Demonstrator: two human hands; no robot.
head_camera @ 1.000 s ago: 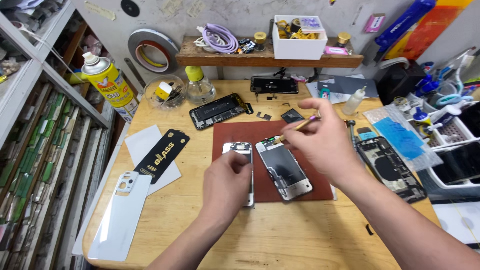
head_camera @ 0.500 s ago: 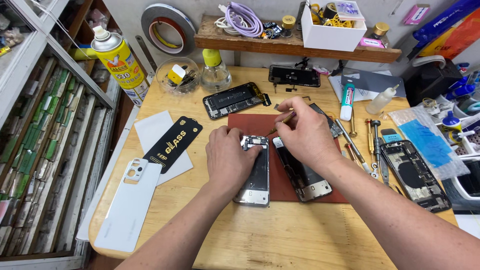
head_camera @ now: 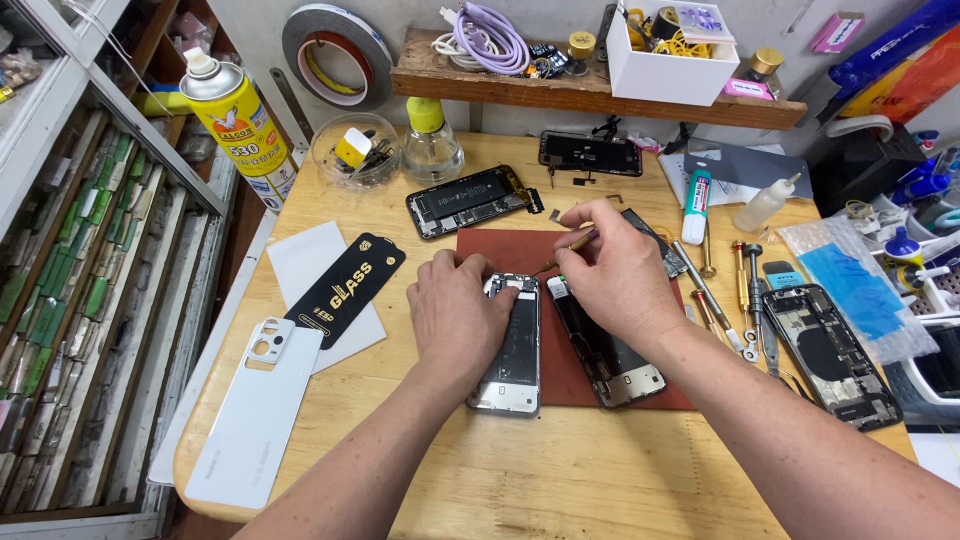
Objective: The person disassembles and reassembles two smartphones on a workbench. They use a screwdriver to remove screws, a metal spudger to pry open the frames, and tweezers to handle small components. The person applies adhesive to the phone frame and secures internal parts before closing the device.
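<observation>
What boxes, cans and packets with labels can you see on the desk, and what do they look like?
Spray can: back left, tall, yellow label, silver top.
Black packet: flat, gold lettering, left of the left hand.
White box: on the back shelf.
Glue tube: white and green, right of the right hand.

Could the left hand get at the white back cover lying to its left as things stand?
Probably yes. The left hand rests on the opened phone, and only the flat black glass-protector packet and bare table lie between it and the white back cover.
</observation>
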